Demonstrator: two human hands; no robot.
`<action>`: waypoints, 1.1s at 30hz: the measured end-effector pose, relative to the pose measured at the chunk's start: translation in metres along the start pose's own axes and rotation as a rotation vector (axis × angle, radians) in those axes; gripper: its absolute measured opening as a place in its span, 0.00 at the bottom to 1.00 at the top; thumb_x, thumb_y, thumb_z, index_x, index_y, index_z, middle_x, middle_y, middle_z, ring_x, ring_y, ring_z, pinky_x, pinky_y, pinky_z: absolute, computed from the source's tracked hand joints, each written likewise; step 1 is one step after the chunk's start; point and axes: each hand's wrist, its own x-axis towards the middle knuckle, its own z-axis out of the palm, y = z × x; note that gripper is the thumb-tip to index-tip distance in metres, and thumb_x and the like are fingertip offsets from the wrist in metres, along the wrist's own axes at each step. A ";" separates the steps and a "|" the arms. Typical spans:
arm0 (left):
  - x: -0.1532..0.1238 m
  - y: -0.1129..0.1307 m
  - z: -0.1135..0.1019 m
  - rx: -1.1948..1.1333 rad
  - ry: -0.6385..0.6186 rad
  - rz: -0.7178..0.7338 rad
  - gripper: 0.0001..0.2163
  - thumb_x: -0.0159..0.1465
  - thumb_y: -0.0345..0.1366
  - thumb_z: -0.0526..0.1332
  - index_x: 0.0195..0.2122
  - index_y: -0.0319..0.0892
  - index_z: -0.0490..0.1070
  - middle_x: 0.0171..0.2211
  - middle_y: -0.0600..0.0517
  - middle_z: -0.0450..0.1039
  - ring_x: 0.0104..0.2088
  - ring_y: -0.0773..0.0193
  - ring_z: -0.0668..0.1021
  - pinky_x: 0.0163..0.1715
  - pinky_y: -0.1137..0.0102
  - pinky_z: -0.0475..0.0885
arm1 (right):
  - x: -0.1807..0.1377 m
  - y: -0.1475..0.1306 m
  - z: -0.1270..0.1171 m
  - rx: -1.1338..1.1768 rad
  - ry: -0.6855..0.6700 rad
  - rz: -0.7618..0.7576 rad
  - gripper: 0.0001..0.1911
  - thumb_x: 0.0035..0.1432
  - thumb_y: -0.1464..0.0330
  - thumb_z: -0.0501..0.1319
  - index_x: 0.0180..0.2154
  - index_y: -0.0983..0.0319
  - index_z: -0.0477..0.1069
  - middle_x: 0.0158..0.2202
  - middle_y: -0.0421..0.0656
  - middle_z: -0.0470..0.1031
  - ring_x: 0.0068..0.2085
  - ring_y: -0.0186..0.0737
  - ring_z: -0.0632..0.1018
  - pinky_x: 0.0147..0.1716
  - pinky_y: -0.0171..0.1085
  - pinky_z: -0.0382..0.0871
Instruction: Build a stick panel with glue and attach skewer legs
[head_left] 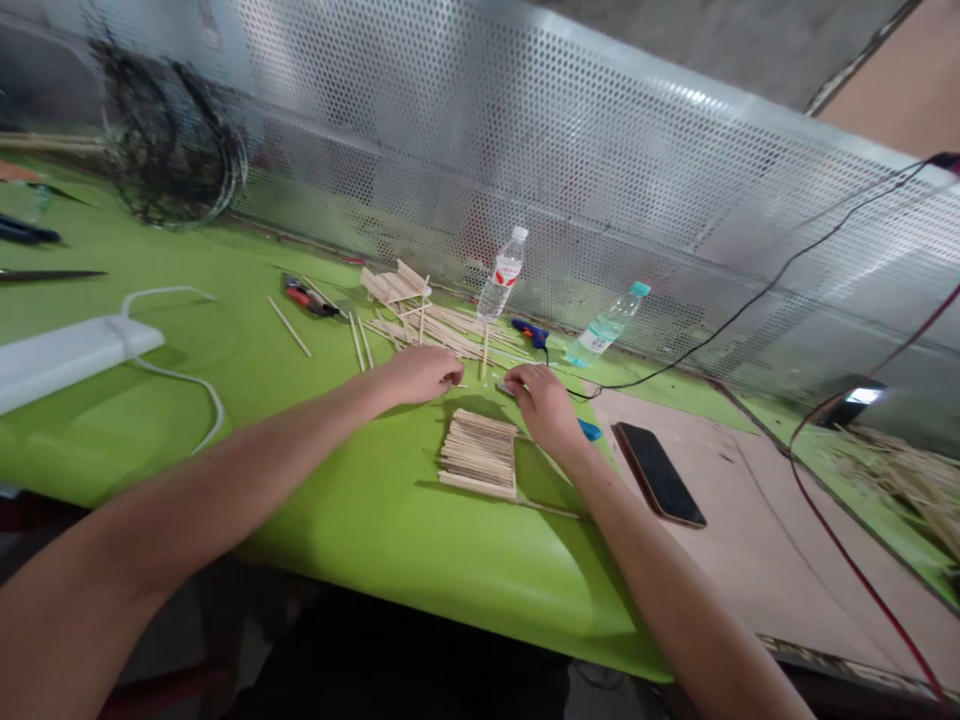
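1. Your left hand sits above the flat panel of pale wooden sticks, its fingers curled with thumb and forefinger close together; you cannot tell from here whether they pinch anything.
2. Your right hand bends its fingertips over a small pale-grey piece; contact seems likely, but a firm pinch cannot be confirmed.
3. The panel lies flat on the bright green tabletop, just nearer you than both hands and touched by neither. Thin strips run from its right side towards your right forearm, so lift that arm rather than dragging it across them.
4. For fine work here, best rest your wrists lightly, use fingertips only, and keep the panel square and flat; thin sticks probably shift or snap under side pressure.
5. Beyond your hands, the loose pale wooden sticks, the clear plastic bottle with a white cap and the blue glue gun crowd the space; reach over carefully, minding the gun's black cord.
6. Bare green surface left of the panel and towards the table's front edge gives room. On the right, the dark-screened phone limits your elbow.
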 end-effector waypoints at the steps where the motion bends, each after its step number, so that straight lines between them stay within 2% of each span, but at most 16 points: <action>1: 0.000 0.002 -0.002 -0.013 0.021 0.008 0.09 0.66 0.30 0.58 0.41 0.42 0.79 0.42 0.48 0.81 0.38 0.62 0.80 0.37 0.68 0.71 | -0.001 -0.004 -0.003 0.024 0.013 0.003 0.08 0.68 0.71 0.55 0.38 0.60 0.72 0.37 0.48 0.78 0.40 0.49 0.75 0.42 0.45 0.67; 6: -0.001 0.024 -0.013 -0.193 0.184 0.096 0.13 0.71 0.39 0.54 0.43 0.42 0.78 0.39 0.48 0.80 0.34 0.64 0.77 0.35 0.68 0.69 | -0.008 -0.021 -0.016 0.076 0.016 0.002 0.07 0.68 0.71 0.56 0.39 0.60 0.73 0.39 0.47 0.79 0.40 0.47 0.77 0.41 0.42 0.67; 8: -0.003 0.034 -0.017 -0.245 0.160 0.138 0.14 0.71 0.42 0.54 0.41 0.41 0.78 0.37 0.49 0.80 0.32 0.65 0.76 0.33 0.68 0.68 | -0.012 -0.025 -0.017 0.101 0.003 0.002 0.07 0.67 0.71 0.57 0.38 0.60 0.73 0.38 0.46 0.79 0.40 0.46 0.77 0.40 0.41 0.68; 11: -0.005 0.040 -0.025 -0.246 0.107 0.172 0.11 0.68 0.39 0.59 0.40 0.41 0.79 0.36 0.50 0.81 0.32 0.66 0.77 0.34 0.69 0.68 | -0.015 -0.027 -0.016 0.155 -0.007 -0.010 0.06 0.66 0.71 0.58 0.38 0.59 0.75 0.38 0.46 0.80 0.39 0.45 0.78 0.40 0.41 0.69; 18: -0.007 0.026 -0.039 -0.274 -0.035 0.070 0.08 0.63 0.37 0.63 0.38 0.42 0.81 0.35 0.49 0.81 0.30 0.65 0.77 0.32 0.69 0.68 | -0.017 -0.029 -0.014 0.208 0.004 -0.045 0.08 0.67 0.71 0.58 0.39 0.59 0.77 0.39 0.46 0.82 0.41 0.45 0.80 0.43 0.42 0.72; 26: -0.011 0.036 -0.043 -0.307 -0.080 0.107 0.08 0.61 0.34 0.63 0.36 0.39 0.81 0.32 0.50 0.80 0.29 0.67 0.76 0.32 0.70 0.68 | -0.018 -0.032 -0.016 0.204 0.020 -0.090 0.08 0.68 0.70 0.59 0.39 0.59 0.77 0.39 0.45 0.81 0.41 0.44 0.80 0.43 0.41 0.72; 33: -0.012 0.037 -0.049 -0.312 -0.042 0.131 0.06 0.61 0.33 0.63 0.33 0.39 0.80 0.30 0.51 0.80 0.27 0.69 0.76 0.32 0.71 0.68 | -0.019 -0.030 -0.024 0.206 -0.012 -0.060 0.07 0.65 0.71 0.61 0.41 0.59 0.78 0.40 0.45 0.82 0.40 0.43 0.81 0.42 0.41 0.74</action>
